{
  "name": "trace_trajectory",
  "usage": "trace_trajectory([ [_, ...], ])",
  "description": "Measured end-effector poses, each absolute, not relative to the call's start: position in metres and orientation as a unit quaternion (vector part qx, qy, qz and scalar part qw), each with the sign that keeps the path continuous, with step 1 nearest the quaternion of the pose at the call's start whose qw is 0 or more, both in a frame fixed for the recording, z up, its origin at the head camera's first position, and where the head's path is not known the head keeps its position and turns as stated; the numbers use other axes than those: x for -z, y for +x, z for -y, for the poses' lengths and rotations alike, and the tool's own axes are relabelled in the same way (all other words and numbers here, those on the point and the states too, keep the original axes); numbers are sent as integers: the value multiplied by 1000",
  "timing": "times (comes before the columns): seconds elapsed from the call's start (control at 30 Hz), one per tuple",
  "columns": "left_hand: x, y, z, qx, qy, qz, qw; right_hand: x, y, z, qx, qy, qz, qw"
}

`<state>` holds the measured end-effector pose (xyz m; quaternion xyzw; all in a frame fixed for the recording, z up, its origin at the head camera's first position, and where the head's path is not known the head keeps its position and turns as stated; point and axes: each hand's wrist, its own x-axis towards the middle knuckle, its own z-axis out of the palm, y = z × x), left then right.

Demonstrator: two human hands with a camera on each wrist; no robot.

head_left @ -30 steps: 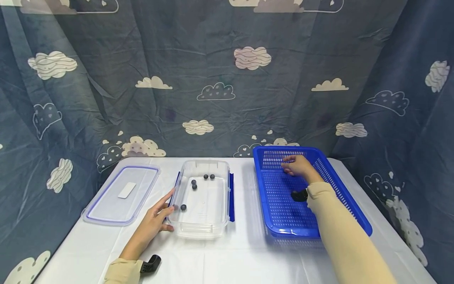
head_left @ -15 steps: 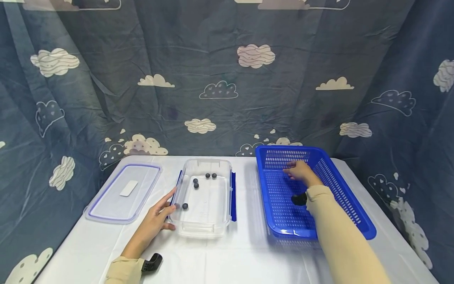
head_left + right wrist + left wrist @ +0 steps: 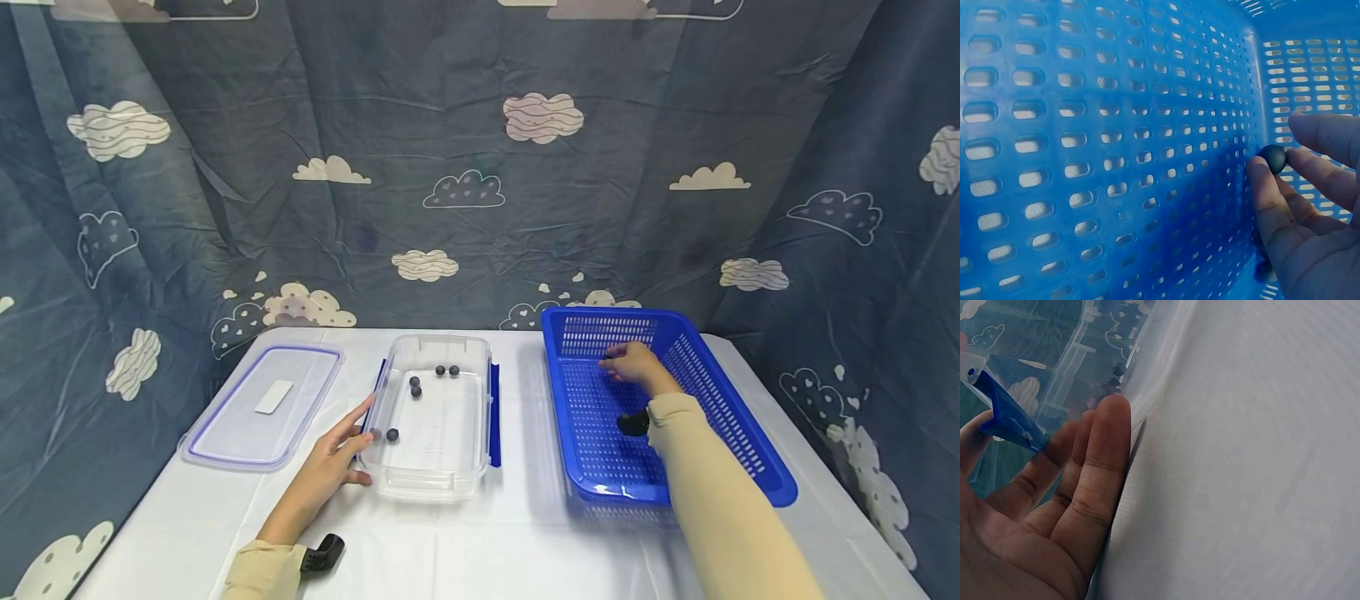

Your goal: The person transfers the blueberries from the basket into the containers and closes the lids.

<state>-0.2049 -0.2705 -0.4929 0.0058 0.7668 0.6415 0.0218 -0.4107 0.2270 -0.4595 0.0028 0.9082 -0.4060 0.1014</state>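
Inside the blue basket (image 3: 617, 488), the right hand (image 3: 636, 365) pinched a dark ball (image 3: 1274, 158), seemingly for picking up; lifting called for steadiness. Left of the basket, the left hand (image 3: 330, 457), relaxed, touched the clear box (image 3: 408, 483).

A white-covered table (image 3: 495, 558) carries 1 clear lid (image 3: 251, 421), flat, on the left; 1 clear box (image 3: 423, 485) in the middle; 1 blue basket (image 3: 618, 490) on the right.
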Motion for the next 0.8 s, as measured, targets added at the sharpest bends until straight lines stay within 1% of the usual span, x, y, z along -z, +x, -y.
trace_trajectory([
  [0.43, 492, -205, 271, -642, 5, -767, 25, 452, -403, -222, 389, -14, -917, 93],
  [0.8, 492, -205, 271, -639, 2, -769, 23, 455, -404, -223, 366, -18, -927, 85],
])
